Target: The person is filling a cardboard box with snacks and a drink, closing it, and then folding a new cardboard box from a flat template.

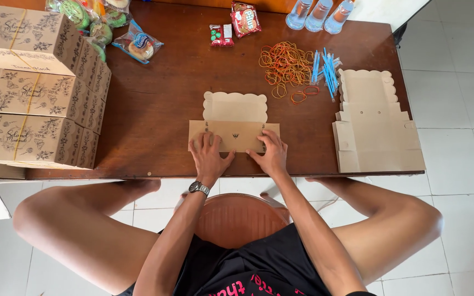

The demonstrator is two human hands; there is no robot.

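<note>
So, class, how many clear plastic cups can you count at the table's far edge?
3: cups in a row at the table's far edge, left, middle and right. The frame cuts their tops; more may lie beyond.

A flat box blank (234, 121) lies on the surface (160, 109) at the middle of its near edge, with both hands pressed flat on its near part: the left hand (208, 155) on the left half, the right hand (271, 154) on the right half, close beside each other. To the right, near the surface's right edge, lies a stack of flat blanks (373, 125). Behind the middle blank and to its right lies a heap of rubber bands (285, 64), with a bundle of straws (326, 69) just right of it. Water cups (318, 13) stand at the far edge. Snack packets (233, 24) lie far centre, more wrapped snacks (105, 24) far left. Folded boxes (34, 87) are stacked at the left.
</note>
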